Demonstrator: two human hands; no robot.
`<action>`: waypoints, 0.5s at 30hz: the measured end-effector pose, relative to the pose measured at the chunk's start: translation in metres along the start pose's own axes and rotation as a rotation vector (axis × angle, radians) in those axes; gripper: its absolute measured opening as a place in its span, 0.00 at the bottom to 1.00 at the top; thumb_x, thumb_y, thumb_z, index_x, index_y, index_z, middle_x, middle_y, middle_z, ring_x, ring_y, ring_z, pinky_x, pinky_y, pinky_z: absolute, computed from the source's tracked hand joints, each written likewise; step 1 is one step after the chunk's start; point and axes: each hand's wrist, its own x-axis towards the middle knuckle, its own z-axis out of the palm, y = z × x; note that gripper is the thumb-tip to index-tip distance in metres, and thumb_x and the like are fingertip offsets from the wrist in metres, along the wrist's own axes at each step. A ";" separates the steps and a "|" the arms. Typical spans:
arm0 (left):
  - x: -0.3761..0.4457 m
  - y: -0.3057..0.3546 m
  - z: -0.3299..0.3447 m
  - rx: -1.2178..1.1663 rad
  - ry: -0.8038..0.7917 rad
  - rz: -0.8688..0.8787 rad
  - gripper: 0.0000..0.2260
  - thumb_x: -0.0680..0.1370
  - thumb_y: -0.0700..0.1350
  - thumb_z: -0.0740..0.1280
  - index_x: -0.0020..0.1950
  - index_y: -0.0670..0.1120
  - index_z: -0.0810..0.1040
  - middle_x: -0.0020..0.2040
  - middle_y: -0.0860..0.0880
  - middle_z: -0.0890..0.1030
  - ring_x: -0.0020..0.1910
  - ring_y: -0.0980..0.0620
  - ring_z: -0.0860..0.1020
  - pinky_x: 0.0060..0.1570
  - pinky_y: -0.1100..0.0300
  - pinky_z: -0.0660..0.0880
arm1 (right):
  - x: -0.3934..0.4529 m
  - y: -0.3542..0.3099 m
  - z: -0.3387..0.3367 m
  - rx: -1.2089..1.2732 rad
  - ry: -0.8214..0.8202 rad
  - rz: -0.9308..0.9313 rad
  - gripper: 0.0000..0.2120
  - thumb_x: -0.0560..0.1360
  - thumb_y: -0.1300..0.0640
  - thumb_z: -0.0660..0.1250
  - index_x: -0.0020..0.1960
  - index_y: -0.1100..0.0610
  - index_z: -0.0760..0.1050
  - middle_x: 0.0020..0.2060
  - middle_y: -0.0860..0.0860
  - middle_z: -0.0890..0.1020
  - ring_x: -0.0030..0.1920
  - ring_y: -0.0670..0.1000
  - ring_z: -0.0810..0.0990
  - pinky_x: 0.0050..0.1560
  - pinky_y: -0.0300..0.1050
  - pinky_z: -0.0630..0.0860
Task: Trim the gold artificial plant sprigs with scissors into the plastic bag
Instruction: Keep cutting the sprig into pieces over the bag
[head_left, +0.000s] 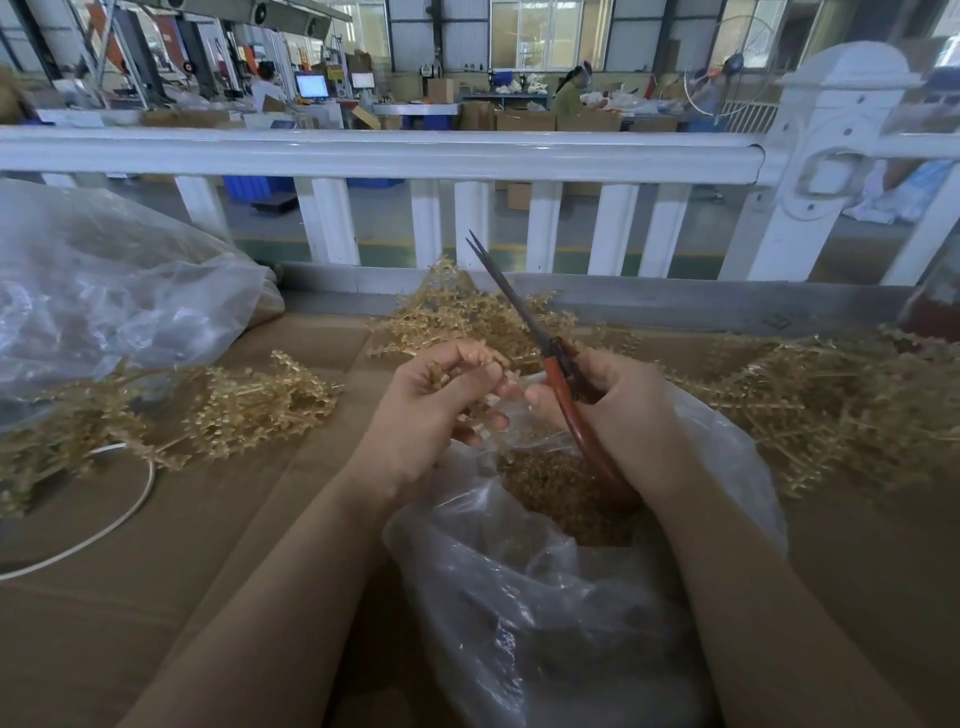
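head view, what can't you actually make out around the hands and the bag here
- Scissors handle loops: covered by the right hand in the head view.
- Gold bits in the left hand: curled fingers hide most, so the grip is unclear.
- Plastic bag bottom: cut off by the frame's lower edge.
- White cord: runs off the left edge.
- Background workers: too small and blurred.

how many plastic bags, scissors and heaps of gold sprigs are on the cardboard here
Plastic bags: 2, one under the hands, one at far left
Scissors: 1
Heaps of gold sprigs: 3, left, middle, right
Total: 6
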 end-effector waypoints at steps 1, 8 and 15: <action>0.000 -0.001 0.001 0.001 -0.002 -0.013 0.07 0.79 0.44 0.68 0.42 0.52 0.81 0.43 0.45 0.85 0.35 0.50 0.82 0.30 0.63 0.75 | 0.001 0.000 0.000 0.007 -0.019 0.009 0.07 0.70 0.48 0.79 0.42 0.48 0.83 0.35 0.44 0.86 0.32 0.43 0.84 0.29 0.33 0.76; 0.002 -0.001 -0.004 -0.149 -0.073 -0.232 0.17 0.66 0.49 0.80 0.52 0.48 0.81 0.47 0.44 0.86 0.39 0.52 0.85 0.33 0.65 0.77 | 0.004 0.000 0.001 0.063 -0.055 0.088 0.04 0.74 0.55 0.76 0.41 0.52 0.84 0.34 0.50 0.86 0.37 0.57 0.86 0.40 0.52 0.85; -0.001 0.001 -0.001 -0.315 -0.203 -0.368 0.05 0.69 0.34 0.74 0.42 0.41 0.86 0.40 0.42 0.85 0.37 0.52 0.83 0.33 0.65 0.77 | 0.002 -0.004 0.001 0.148 0.040 0.038 0.10 0.76 0.56 0.74 0.40 0.41 0.84 0.35 0.48 0.87 0.36 0.47 0.86 0.40 0.40 0.82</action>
